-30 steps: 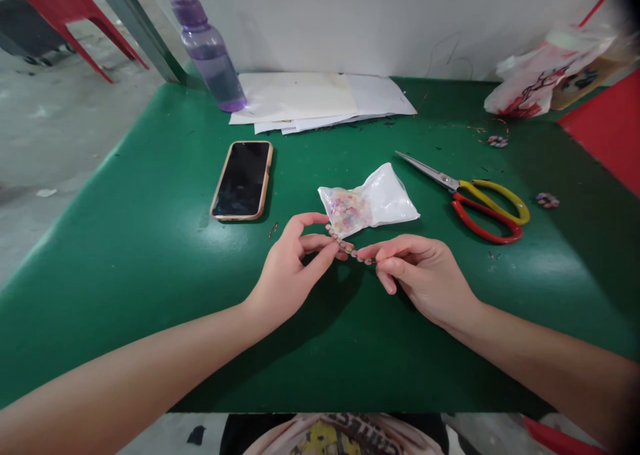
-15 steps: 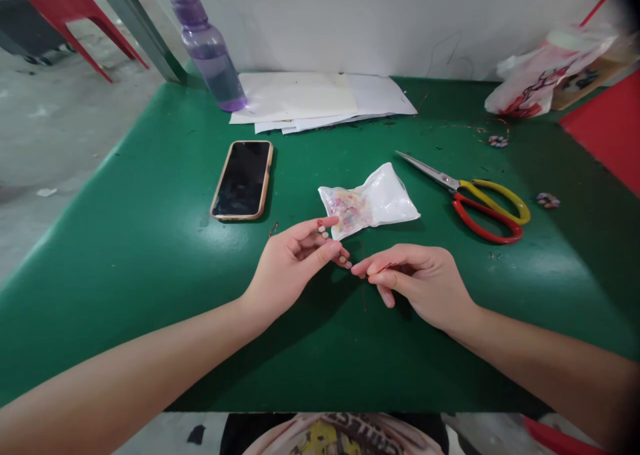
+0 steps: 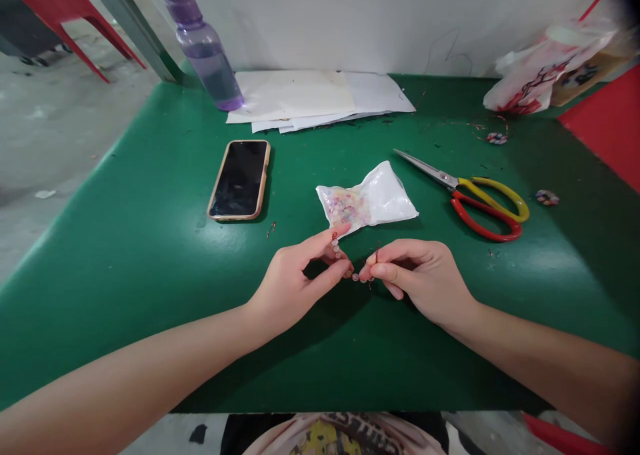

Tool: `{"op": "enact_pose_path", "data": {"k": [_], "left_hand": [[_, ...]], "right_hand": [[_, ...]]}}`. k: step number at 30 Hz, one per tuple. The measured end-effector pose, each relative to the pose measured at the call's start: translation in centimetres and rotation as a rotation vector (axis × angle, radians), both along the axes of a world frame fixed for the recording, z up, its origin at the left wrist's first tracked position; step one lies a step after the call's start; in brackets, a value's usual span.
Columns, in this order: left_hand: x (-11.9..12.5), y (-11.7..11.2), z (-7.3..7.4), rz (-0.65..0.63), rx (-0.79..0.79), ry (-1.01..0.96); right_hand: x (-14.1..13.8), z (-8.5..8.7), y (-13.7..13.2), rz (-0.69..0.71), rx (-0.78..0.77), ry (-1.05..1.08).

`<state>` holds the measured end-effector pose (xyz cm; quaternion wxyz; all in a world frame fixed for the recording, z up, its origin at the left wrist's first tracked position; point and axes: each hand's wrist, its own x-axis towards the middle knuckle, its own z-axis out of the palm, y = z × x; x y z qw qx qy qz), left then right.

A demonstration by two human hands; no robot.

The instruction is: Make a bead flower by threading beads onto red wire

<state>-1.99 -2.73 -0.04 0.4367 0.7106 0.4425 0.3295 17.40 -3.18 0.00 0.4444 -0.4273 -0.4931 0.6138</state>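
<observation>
A short string of small beads on copper-coloured wire runs between my two hands over the table. My left hand pinches the strand with thumb and fingers, and several pale beads hang along its index finger. In my right hand, thumb and forefinger are closed on the wire at the other end, with a thin length of it poking up above the fingertips. Just beyond the hands lies a clear and white plastic packet of pastel beads. Fingers hide part of the strand.
Scissors with red and yellow handles lie right of the packet. A phone lies at left, with a purple water bottle and papers behind. Small beaded rings rest at right, near a plastic bag holding a cup.
My hands have turned a little, and the wire in my right fingers now points upward instead of sideways. The beads between the hands show more clearly.
</observation>
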Motion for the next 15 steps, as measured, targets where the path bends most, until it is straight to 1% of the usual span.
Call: {"op": "enact_pose_path", "data": {"k": [5,10,13,15], "left_hand": [[-0.08,-0.16,-0.03,-0.051,0.046,-0.005],[-0.03,-0.34,-0.09,-0.040,0.156,-0.034],[0.13,-0.55,0.10,-0.046,0.214,-0.081],[0.24,-0.71,0.32,-0.044,0.202,-0.093]], "right_hand": [[-0.10,-0.14,0.02,-0.051,-0.006,-0.057],[0.17,-0.63,0.16,-0.154,0.028,-0.146],[0.33,-0.83,0.27,-0.156,0.027,-0.170],[0.36,-0.84,0.21,-0.146,0.028,-0.204]]}}
